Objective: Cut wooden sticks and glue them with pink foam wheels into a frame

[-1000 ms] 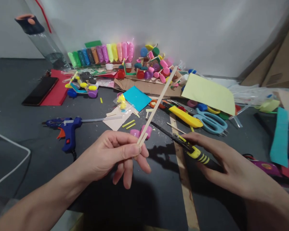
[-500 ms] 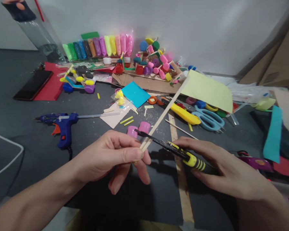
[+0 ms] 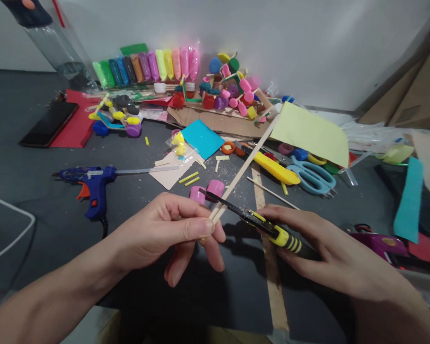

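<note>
My left hand [image 3: 172, 229] is closed, thumb and fingers pinching the lower end of a long pale wooden stick [image 3: 249, 161]. A second, shorter stick piece lies alongside it at the pinch. The long stick slants up and away to the right. My right hand [image 3: 322, 248] is wrapped round the yellow-and-black handles of black-jawed pliers [image 3: 249, 216]. Their slim jaws cross the sticks just above my left fingertips; whether they press on the wood I cannot tell. Just beyond the jaws stand two pink-purple round pieces [image 3: 215, 187].
A blue glue gun [image 3: 97, 184] lies left. Behind are a yellow cutter [image 3: 275, 168], blue-handled scissors [image 3: 311, 176], a blue paper square [image 3: 202, 138] and a yellow sheet [image 3: 311, 136]. Small clay-wheeled models [image 3: 116, 119], clay packets [image 3: 146, 66] and a bottle [image 3: 59, 48] stand farther back.
The pliers and my right hand have shifted very slightly left along the sticks. My left hand keeps its pinch, and the view has moved a little.
</note>
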`<state>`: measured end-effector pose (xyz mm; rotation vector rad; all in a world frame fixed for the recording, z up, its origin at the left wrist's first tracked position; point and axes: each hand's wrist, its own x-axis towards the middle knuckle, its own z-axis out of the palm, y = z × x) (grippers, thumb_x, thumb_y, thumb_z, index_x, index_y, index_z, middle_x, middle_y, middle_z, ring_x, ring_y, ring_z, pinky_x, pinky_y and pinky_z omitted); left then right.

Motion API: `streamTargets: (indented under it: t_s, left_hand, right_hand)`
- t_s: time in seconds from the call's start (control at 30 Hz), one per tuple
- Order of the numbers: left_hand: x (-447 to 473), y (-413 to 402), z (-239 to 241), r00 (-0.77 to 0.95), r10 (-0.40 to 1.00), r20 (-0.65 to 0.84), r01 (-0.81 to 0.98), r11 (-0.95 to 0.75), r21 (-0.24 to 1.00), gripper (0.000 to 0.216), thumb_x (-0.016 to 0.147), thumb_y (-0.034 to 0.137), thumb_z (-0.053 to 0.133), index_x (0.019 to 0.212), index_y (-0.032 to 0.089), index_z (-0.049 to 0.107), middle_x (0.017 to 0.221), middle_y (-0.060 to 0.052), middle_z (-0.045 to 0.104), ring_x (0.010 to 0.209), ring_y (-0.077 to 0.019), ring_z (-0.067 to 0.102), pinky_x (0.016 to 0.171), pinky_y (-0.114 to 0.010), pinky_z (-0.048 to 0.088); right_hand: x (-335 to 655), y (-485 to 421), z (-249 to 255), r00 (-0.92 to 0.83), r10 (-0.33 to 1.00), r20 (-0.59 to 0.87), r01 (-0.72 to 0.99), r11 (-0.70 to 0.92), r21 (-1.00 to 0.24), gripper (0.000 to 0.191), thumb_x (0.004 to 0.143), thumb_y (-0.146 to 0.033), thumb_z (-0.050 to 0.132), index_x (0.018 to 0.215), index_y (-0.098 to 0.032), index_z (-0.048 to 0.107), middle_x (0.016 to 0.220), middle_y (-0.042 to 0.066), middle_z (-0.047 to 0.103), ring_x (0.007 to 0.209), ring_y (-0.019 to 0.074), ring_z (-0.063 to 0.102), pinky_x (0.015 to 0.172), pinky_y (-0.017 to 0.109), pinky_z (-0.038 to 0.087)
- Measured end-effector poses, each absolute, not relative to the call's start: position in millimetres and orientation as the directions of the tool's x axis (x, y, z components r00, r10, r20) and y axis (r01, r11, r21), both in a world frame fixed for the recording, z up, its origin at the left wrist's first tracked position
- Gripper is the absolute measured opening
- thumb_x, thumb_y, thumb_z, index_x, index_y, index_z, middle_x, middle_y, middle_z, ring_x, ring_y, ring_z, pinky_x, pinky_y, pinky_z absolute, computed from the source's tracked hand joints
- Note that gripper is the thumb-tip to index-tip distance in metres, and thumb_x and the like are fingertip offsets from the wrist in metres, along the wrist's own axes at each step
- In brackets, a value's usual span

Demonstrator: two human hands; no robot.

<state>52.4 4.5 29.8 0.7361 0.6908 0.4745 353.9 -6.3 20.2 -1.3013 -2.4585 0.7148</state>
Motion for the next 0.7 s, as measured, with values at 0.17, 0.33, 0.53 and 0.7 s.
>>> streamTargets:
  t_s: [0.17, 0.33, 0.53, 0.7]
  left_hand:
    - [52, 4, 30, 0.675, 0.62, -0.399, -0.154, 0.647, 0.747, 0.018, 0.09, 0.032, 0.068, 0.083, 0.018, 0.076, 0.073, -0.006, 0.08, 0.034, -0.0051, 0.057, 0.033, -0.009, 0.036]
    - [52, 5, 29, 0.65, 0.644, -0.403, -0.147, 0.627, 0.765, 0.021, 0.088, 0.035, 0.069, 0.082, 0.016, 0.075, 0.072, -0.008, 0.079, 0.034, -0.0064, 0.056, 0.032, -0.011, 0.034]
    - [54, 7, 26, 0.635, 0.668, -0.387, -0.159, 0.604, 0.781, 0.02, 0.091, 0.032, 0.067, 0.082, 0.015, 0.074, 0.071, -0.007, 0.079, 0.035, -0.0053, 0.056, 0.034, -0.01, 0.038]
    - [57, 8, 24, 0.624, 0.696, -0.355, -0.187, 0.575, 0.797, 0.016, 0.093, 0.027, 0.065, 0.086, 0.016, 0.074, 0.071, -0.004, 0.078, 0.04, -0.0049, 0.061, 0.04, -0.009, 0.044]
  right_hand:
    - [348, -10, 18, -0.552, 0.833, 0.032, 0.715, 0.492, -0.497, 0.05, 0.082, -0.03, 0.059, 0.132, -0.025, 0.063, 0.124, 0.009, 0.073, 0.104, 0.0291, 0.074, 0.087, 0.039, 0.063]
    - [342, -13, 17, -0.549, 0.835, 0.041, 0.727, 0.501, -0.47, 0.051, 0.08, -0.026, 0.056, 0.131, -0.024, 0.062, 0.125, 0.009, 0.073, 0.103, 0.0285, 0.074, 0.083, 0.036, 0.063]
    - [340, -13, 16, -0.558, 0.828, 0.057, 0.729, 0.522, -0.443, 0.049, 0.081, -0.024, 0.055, 0.13, -0.024, 0.06, 0.124, 0.008, 0.073, 0.103, 0.027, 0.074, 0.083, 0.033, 0.063]
    - [342, -11, 16, -0.547, 0.835, 0.05, 0.741, 0.511, -0.435, 0.048, 0.082, -0.025, 0.055, 0.129, -0.024, 0.06, 0.121, 0.008, 0.074, 0.1, 0.027, 0.075, 0.082, 0.033, 0.063]
